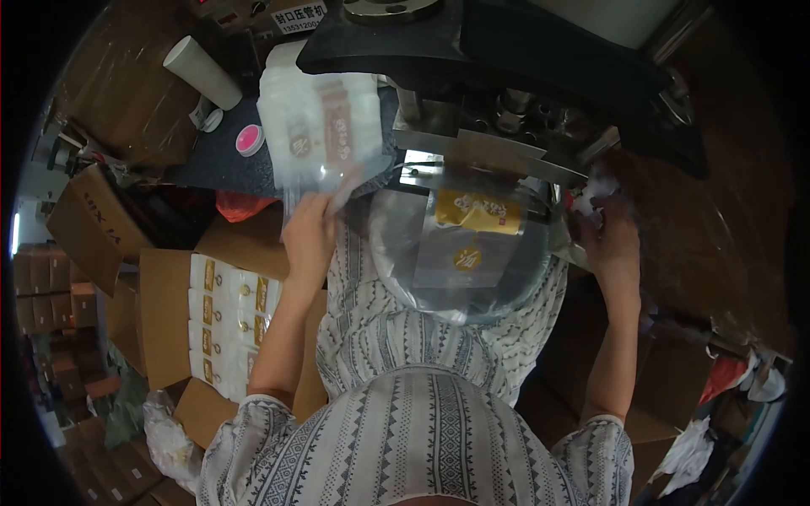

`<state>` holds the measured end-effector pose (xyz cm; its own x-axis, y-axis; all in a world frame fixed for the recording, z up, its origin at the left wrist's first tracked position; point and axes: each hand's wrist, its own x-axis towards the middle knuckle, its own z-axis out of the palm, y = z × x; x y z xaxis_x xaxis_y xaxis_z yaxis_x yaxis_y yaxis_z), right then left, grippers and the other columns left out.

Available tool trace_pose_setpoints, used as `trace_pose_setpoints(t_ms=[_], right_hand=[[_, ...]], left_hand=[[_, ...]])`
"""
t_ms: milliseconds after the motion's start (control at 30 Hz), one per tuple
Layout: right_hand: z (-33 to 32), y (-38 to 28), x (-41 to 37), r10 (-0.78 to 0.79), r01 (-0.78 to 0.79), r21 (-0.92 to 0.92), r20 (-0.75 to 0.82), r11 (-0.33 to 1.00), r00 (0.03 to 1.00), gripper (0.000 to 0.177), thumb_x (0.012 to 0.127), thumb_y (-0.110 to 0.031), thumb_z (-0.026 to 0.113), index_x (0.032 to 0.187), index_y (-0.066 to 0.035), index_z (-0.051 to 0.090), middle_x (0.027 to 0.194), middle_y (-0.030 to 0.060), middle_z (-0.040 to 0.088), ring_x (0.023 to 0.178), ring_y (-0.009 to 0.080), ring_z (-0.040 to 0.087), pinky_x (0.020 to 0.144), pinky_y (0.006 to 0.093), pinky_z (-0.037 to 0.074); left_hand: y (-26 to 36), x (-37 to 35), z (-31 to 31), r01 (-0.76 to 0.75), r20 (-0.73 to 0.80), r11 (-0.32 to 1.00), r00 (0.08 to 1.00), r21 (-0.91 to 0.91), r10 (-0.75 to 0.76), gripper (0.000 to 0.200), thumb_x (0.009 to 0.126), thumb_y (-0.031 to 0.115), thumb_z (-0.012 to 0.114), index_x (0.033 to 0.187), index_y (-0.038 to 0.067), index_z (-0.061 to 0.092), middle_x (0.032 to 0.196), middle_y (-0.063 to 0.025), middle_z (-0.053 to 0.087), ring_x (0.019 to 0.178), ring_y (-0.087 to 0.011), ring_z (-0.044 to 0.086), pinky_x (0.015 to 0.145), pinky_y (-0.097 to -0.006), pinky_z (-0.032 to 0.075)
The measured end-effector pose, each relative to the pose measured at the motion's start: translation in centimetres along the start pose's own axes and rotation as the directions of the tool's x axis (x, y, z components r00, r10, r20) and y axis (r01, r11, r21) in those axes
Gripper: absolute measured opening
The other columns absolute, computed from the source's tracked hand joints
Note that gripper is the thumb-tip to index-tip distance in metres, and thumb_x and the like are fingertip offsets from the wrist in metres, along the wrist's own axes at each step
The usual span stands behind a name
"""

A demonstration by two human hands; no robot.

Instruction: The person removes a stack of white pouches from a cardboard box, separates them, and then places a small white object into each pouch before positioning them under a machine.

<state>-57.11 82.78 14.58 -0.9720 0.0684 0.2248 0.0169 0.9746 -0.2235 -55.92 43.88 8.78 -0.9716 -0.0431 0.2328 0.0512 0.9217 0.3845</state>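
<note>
Shirt point(422, 430): sitting below both hands.
Left hand point(311, 229): touching bags point(316, 122), pinch unclear; seemingly picking one.
Right hand point(611, 237): half curling, hold unclear.
Bags: perhaps needing peeling next.

I'm looking at a dark bench point(198, 164) at upper left, and on it I count a stack of pouches point(325, 118), a pink tub point(250, 140), a white cap point(213, 121) and a white tube point(202, 72). The round plate point(530, 278) at centre bears a clear pouch point(467, 240) — gold-printed, lying flat. Lower left, I see an open carton point(162, 312) — white packs point(229, 325) stand in rows inside.
</note>
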Motion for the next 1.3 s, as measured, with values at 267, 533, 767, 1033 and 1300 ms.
trace_pose_setpoints(t_ms=[267, 533, 767, 1033, 1300], right_hand=[[-1.0, -9.8, -1.2, -0.430, 0.346, 0.659, -0.039, 0.668, 0.902, 0.025, 0.075, -0.005, 0.073, 0.098, -0.001, 0.065, 0.095, 0.0078, 0.062, 0.078, 0.0156, 0.062, 0.066, 0.0263, 0.051], [0.4, -7.8, -0.6, -0.273, 0.117, 0.741, 0.092, 0.662, 0.958, 0.030, 0.077, -0.011, 0.073, 0.104, -0.003, 0.063, 0.099, 0.0101, 0.063, 0.084, 0.0226, 0.063, 0.071, 0.0322, 0.050], [0.1, -1.7, -0.5, -0.084, 0.079, 0.184, 0.021, 0.980, 0.996, 0.026, 0.079, -0.014, 0.067, 0.103, -0.005, 0.061, 0.096, 0.0142, 0.063, 0.085, 0.0346, 0.062, 0.074, 0.0422, 0.051], [3.2, 0.4, 1.1, 0.041, -0.047, 0.045, 0.120, 0.998, 0.992, 0.020, 0.076, -0.005, 0.063, 0.096, -0.004, 0.065, 0.098, 0.0179, 0.063, 0.092, 0.0376, 0.060, 0.077, 0.0454, 0.048], [-2.8, -5.4, -0.4, -0.101, -0.059, 0.591, 0.234, 0.805, 0.967, 0.023, 0.079, -0.003, 0.063, 0.101, -0.002, 0.064, 0.091, 0.0132, 0.064, 0.080, 0.0309, 0.060, 0.074, 0.0414, 0.048]], left_hand=[[7.9, -2.4, -2.7, -0.251, -0.157, 0.946, 0.963, -0.206, 0.221, 0.014, 0.075, 0.001, 0.064, 0.089, 0.006, 0.065, 0.080, -0.0091, 0.062, 0.069, -0.0305, 0.061, 0.058, -0.0358, 0.047], [10.5, -0.7, 1.8, 0.034, 0.441, 0.823, 0.856, -0.567, 0.269, 0.017, 0.084, 0.012, 0.064, 0.098, 0.003, 0.067, 0.083, -0.0113, 0.066, 0.063, -0.0215, 0.064, 0.057, -0.0306, 0.050], [11.8, 3.8, 4.4, 0.688, 0.733, 0.314, 0.679, -0.654, 0.039, 0.034, 0.090, 0.026, 0.063, 0.105, -0.005, 0.063, 0.089, -0.0092, 0.066, 0.074, -0.0131, 0.063, 0.063, -0.0207, 0.050], [2.0, 4.4, 3.3, -0.136, -0.170, 0.987, 0.974, 0.081, 0.148, 0.066, 0.082, 0.035, 0.067, 0.131, -0.001, 0.041, 0.129, -0.0236, 0.044, 0.118, -0.0386, 0.042, 0.098, -0.0464, 0.035], [3.1, -1.3, -0.9, -0.062, -0.120, 0.997, 0.991, -0.037, 0.057, 0.021, 0.077, 0.004, 0.066, 0.097, 0.008, 0.064, 0.092, -0.0094, 0.061, 0.076, -0.0294, 0.060, 0.065, -0.0357, 0.048]])
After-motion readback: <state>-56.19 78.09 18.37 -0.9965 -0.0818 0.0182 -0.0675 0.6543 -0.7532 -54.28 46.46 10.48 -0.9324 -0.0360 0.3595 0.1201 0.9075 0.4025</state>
